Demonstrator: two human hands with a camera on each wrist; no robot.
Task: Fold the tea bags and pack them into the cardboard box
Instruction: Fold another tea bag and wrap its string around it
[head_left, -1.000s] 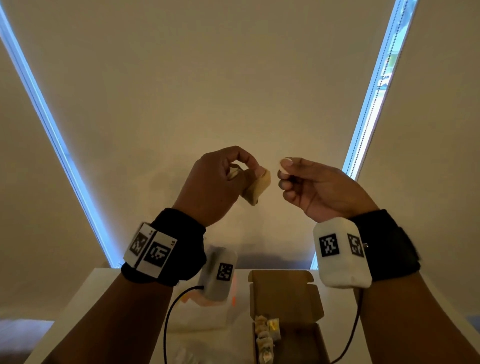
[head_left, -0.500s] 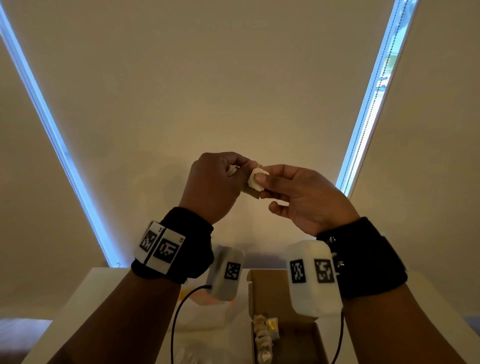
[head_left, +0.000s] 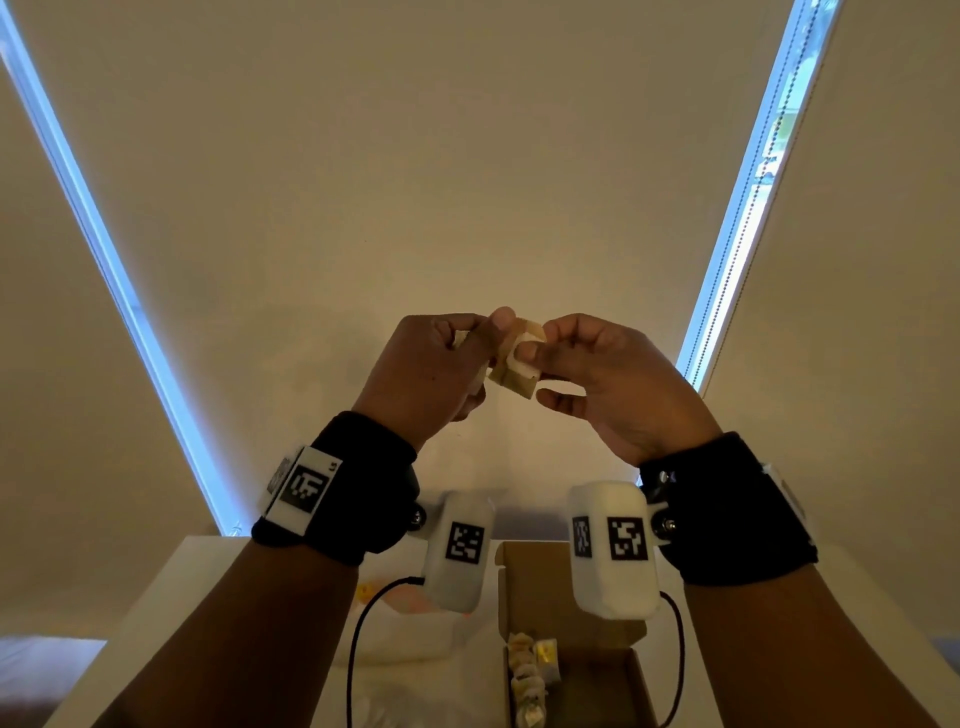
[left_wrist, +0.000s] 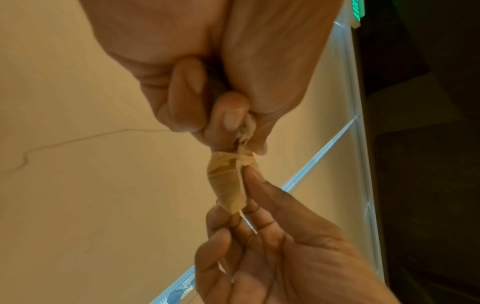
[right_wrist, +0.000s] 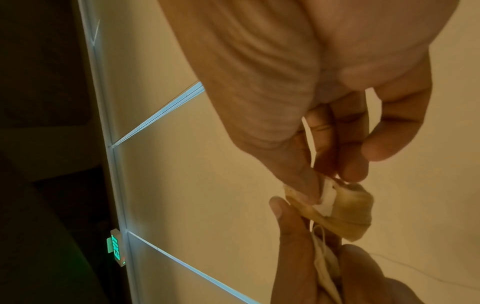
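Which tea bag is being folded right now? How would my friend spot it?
Look above the white table and the cardboard box, up where both hands meet. The tan tea bag sits pinched between the left hand and right hand. Unlike the tea bags in the box, it is in the air.

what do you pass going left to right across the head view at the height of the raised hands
left window strip → left hand → tea bag → right hand → right window strip
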